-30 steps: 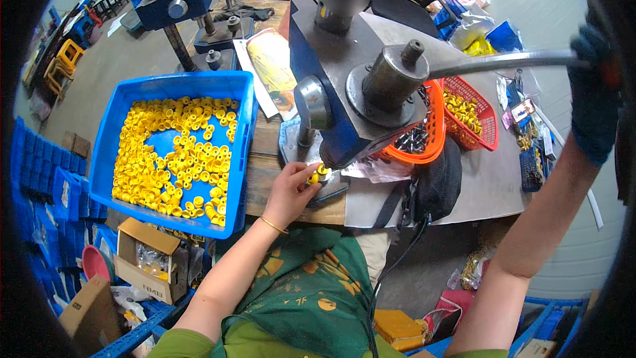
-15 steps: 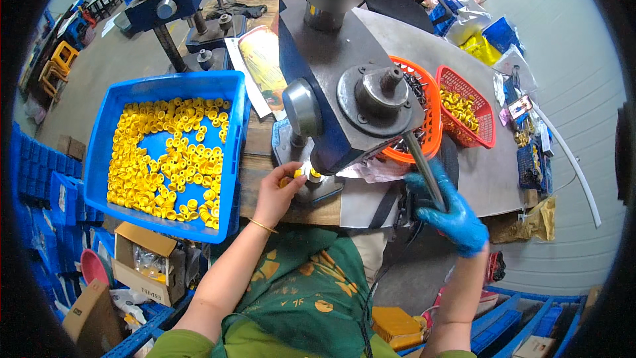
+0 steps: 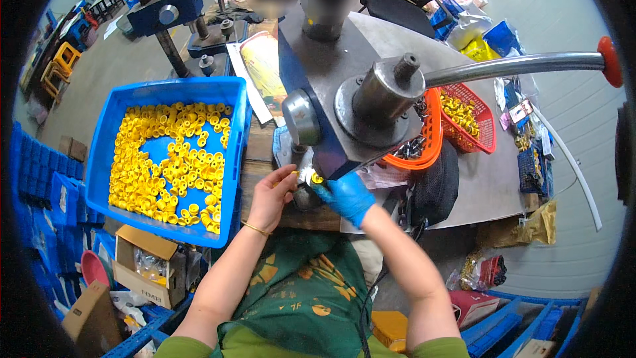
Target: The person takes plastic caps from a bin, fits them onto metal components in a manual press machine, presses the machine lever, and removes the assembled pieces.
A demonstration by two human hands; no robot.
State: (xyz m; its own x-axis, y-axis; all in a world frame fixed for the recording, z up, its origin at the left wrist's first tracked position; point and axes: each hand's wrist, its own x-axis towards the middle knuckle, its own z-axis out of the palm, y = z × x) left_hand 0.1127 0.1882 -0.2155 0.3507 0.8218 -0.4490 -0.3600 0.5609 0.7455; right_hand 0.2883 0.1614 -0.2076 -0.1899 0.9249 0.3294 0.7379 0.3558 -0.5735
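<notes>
1. Yellow cap (image 3: 317,178), in the head view: it sits beneath the head of the press (image 3: 361,109), near the front edge of the table (image 3: 487,185).
2. Dark capital letters mark the side of an open cardboard box (image 3: 142,280) below the blue tray (image 3: 234,182); orange-yellow lettering and flower shapes decorate the green apron (image 3: 291,292).
3. Left hand (image 3: 268,199), bare: its thumb and fingers are drawn nearly together, just left of the yellow cap; I cannot tell whether anything is pinched between them.
4. Right hand (image 3: 352,199), in a blue glove: its fingers are bent and close together, the tips against the yellow cap; whether they grip it I cannot tell.
5. More yellow caps (image 3: 132,159) fill much of the blue tray, at the table's left edge, leaving patches of its floor bare.
6. Right of the press, an orange basket (image 3: 432,151) holds dark pieces; a red basket (image 3: 489,131) beside it holds yellow ones.
7. A metal lever (image 3: 517,66) with a red knob juts beyond the table's right edge.
</notes>
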